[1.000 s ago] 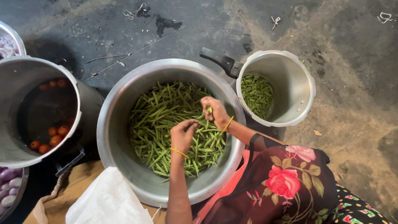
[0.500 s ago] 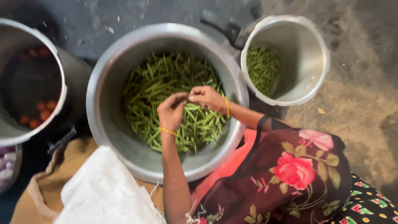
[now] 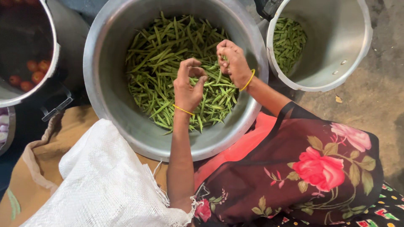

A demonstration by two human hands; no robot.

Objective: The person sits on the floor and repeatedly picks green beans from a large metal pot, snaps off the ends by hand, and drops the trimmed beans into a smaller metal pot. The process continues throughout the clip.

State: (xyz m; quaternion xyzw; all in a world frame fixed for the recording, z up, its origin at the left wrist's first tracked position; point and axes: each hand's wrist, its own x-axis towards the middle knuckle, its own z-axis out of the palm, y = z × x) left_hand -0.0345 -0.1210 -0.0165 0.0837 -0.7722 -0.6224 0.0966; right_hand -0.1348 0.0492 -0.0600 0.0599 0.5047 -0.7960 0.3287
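A large steel pot (image 3: 105, 84) holds a heap of long green beans (image 3: 160, 63). Both my hands are inside it, above the beans. My right hand (image 3: 233, 63), with a yellow band on the wrist, pinches a green bean between its fingertips. My left hand (image 3: 188, 86), also with a yellow wrist band, hovers just left of it with its fingers curled in toward the thumb. Whether it holds a bean is hidden. The two hands are a little apart.
A smaller steel pot (image 3: 349, 63) at the upper right holds cut green bean pieces (image 3: 288, 40). At the left is a dark pot (image 3: 46, 80) with small tomatoes (image 3: 31, 73). A white woven sack (image 3: 101, 185) lies on brown cloth (image 3: 71, 130). My lap is draped in floral fabric (image 3: 320, 168).
The view has closed in on the big pot. My hands met over the beans half a second ago and have now drawn slightly apart.
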